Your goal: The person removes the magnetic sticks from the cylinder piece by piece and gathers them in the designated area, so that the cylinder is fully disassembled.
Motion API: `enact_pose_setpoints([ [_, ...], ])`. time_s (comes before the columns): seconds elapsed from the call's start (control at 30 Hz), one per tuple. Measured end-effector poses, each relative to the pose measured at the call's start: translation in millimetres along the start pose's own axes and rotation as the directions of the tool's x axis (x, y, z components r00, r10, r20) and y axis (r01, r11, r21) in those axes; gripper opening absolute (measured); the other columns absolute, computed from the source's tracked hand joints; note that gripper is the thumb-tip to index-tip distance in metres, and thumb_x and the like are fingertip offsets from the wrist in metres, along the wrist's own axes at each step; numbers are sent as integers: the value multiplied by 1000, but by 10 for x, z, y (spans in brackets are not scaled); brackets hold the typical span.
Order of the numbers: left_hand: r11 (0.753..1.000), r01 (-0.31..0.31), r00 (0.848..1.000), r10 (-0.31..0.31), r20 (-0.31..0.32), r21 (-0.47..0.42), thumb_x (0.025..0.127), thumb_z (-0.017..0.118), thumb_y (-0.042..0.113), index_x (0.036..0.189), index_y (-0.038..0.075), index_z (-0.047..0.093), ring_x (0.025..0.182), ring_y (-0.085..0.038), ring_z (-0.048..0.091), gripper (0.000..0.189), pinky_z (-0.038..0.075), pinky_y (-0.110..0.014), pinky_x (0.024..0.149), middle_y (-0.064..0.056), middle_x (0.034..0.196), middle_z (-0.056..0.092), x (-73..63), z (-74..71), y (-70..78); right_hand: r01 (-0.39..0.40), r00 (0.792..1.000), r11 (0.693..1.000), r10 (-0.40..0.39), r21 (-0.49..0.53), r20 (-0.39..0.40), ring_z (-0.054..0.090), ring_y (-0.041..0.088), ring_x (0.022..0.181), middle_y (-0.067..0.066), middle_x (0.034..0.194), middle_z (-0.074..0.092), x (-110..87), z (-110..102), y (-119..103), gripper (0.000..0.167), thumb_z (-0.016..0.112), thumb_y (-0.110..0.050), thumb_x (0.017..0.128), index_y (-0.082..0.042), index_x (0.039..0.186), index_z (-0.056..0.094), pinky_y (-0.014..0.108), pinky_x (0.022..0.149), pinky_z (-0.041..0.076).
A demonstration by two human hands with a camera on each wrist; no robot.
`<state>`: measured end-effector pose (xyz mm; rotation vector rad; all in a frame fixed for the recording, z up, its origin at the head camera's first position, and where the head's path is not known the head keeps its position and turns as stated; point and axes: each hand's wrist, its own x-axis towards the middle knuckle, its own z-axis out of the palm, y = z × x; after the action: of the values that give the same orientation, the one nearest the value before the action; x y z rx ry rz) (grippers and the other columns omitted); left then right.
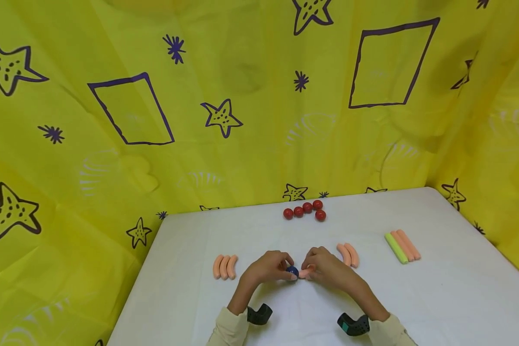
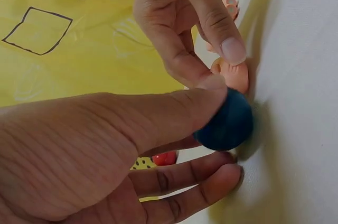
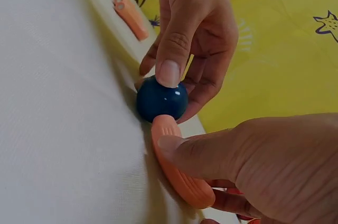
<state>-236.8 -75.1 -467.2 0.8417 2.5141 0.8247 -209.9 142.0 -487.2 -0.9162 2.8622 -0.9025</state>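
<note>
Near the middle of the table, my left hand pinches a glossy dark blue ball between thumb and fingers. Opposite it, my right hand pinches a curved orange stick with ridges on its side. In the right wrist view, one end of this stick meets the blue ball; whether they are joined cannot be told. The left wrist view has the ball under the left thumb, with the orange stick just beyond it, partly covered by the right hand's fingers.
Three curved orange sticks lie to the left, and two more curved sticks just beyond the right hand. Several red balls sit at the back. A green straight stick and two orange straight sticks lie right. Yellow cloth hangs behind.
</note>
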Motion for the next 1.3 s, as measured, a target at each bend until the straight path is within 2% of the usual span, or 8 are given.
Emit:
enact_pose_setpoints([
  [0.17, 1000, 8, 1000, -8, 5, -10, 84, 77, 16, 104, 1, 68, 66, 0, 48, 27, 42, -14, 60, -3, 81, 64, -5, 17, 2, -12, 1000, 999, 11, 31, 22, 56, 17, 94, -4, 94, 65, 16, 23, 11, 8, 76, -17, 84, -13, 91, 75, 32, 83, 48],
  [0.47, 1000, -5, 1000, 5, -20, -2, 83, 78, 16, 103, 3, 68, 66, 0, 48, 26, 42, -14, 60, -2, 81, 65, 9, 43, -2, -54, 998, 997, 53, 53, 21, 49, 13, 93, -9, 90, 58, 23, 79, 17, 9, 78, -18, 82, -18, 89, 72, 24, 73, 43],
  [0.8, 1000, -20, 997, 19, -72, -6, 80, 80, 16, 101, 3, 71, 64, 1, 49, 26, 44, -14, 59, -3, 80, 67, 41, 117, -42, -1, 1000, 998, 0, 66, 12, 51, 10, 86, -8, 88, 62, 24, 71, 16, 9, 77, -17, 83, -14, 90, 72, 24, 72, 45],
  [1.07, 999, -38, 997, 35, -67, -36, 82, 78, 16, 101, 3, 72, 66, 1, 50, 24, 43, -14, 58, -5, 82, 69, 29, 74, -53, 42, 999, 998, -42, 53, -2, 51, 8, 84, -8, 87, 61, 27, 83, 57, 12, 77, -20, 84, -14, 91, 69, 25, 74, 45],
  [1.3, 996, -12, 997, 5, -80, -83, 87, 74, 22, 104, 5, 72, 68, 0, 52, 24, 44, -16, 58, -4, 89, 69, 18, 46, -113, 65, 998, 996, -64, 55, -19, 53, 7, 84, -10, 87, 62, 32, 101, 77, 10, 75, -22, 85, -16, 91, 69, 28, 77, 46],
])
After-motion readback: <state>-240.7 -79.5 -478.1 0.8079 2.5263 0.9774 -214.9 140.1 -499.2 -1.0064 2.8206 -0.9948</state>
